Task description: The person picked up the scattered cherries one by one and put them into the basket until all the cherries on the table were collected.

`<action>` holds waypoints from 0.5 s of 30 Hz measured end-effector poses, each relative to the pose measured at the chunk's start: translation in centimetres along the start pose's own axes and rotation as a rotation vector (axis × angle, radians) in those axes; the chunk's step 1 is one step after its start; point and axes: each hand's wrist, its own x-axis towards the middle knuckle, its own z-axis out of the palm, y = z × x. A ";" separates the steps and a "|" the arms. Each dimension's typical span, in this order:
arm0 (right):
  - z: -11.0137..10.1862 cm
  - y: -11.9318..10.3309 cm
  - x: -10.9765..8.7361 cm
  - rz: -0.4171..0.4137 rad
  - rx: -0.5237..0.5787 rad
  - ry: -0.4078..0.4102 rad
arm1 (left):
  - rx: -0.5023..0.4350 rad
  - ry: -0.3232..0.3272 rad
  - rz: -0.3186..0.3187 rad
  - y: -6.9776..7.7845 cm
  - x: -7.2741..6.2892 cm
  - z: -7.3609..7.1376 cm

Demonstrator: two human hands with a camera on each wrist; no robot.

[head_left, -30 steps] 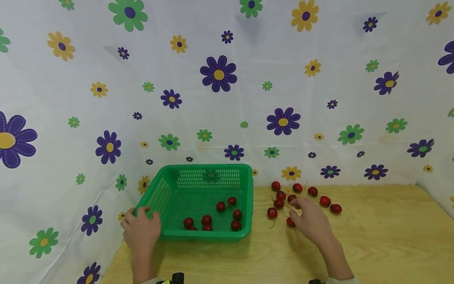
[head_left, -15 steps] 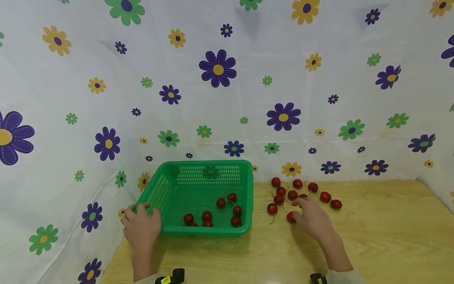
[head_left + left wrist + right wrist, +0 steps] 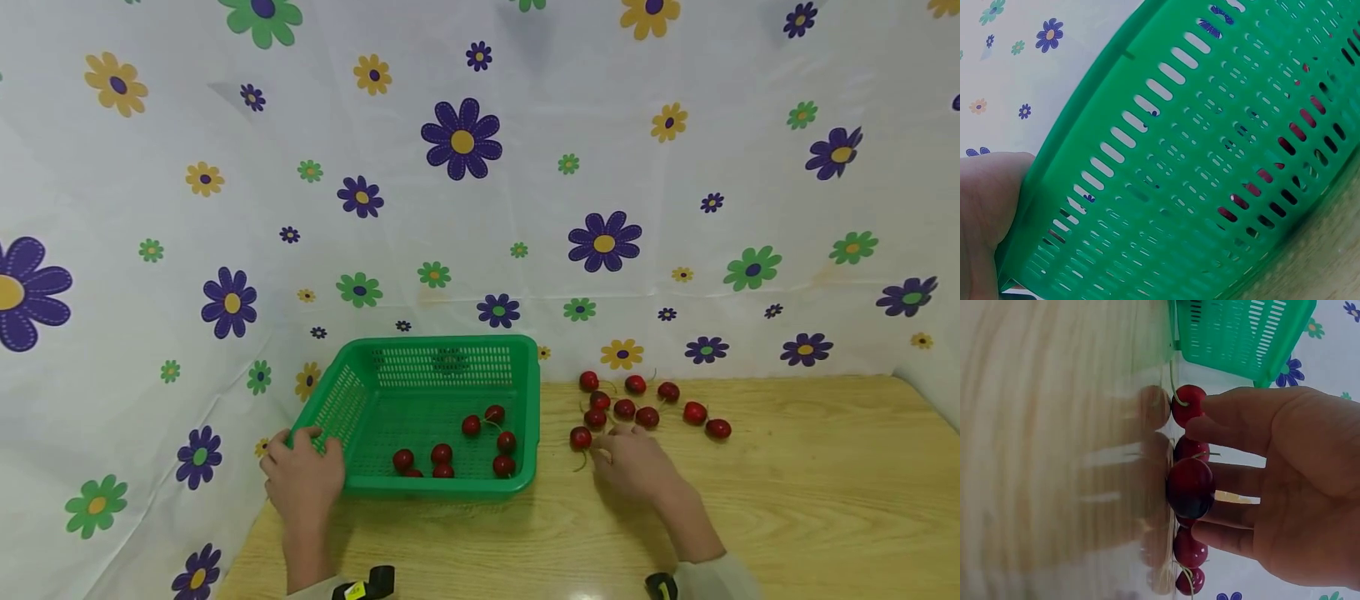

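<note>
My left hand point(image 3: 303, 479) grips the left rim of a green plastic basket point(image 3: 487, 487), its fingers bent over the edge; in the left wrist view part of the hand point(image 3: 991, 212) shows beside the basket's slotted wall point(image 3: 1147, 144). Several dark red cherries point(image 3: 442, 454) lie inside. To the right, my right hand point(image 3: 637, 467) is low over loose cherries on the table, fingers loosely bent. In the right wrist view a dark cherry point(image 3: 1190, 487) sits on the table before the fingers, and thumb and forefinger are by a stemmed cherry point(image 3: 1190, 406). Any contact is unclear.
More cherries point(image 3: 694, 412) with stems are scattered beyond and right of the right hand on the wooden table point(image 3: 810, 500). A white flower-printed cloth point(image 3: 525, 217) hangs behind the table and at its left side.
My right hand has come left and slightly nearer, and now covers the front cherry that showed at its fingertips. The left hand keeps its hold on the basket. The head view has shifted slightly.
</note>
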 end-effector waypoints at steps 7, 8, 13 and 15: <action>-0.3 -0.4 -0.2 0.005 -0.013 -0.051 | 0.009 -0.019 -0.021 0.2 0.0 -0.1; -0.3 -0.5 -0.2 0.011 -0.009 -0.051 | 0.011 -0.022 -0.026 0.2 0.0 -0.2; -0.3 -0.4 0.0 0.043 0.033 -0.053 | 0.007 -0.034 -0.021 0.0 0.1 -0.2; -0.2 -0.3 0.0 0.037 0.046 -0.041 | 0.002 -0.029 -0.012 0.0 0.2 -0.2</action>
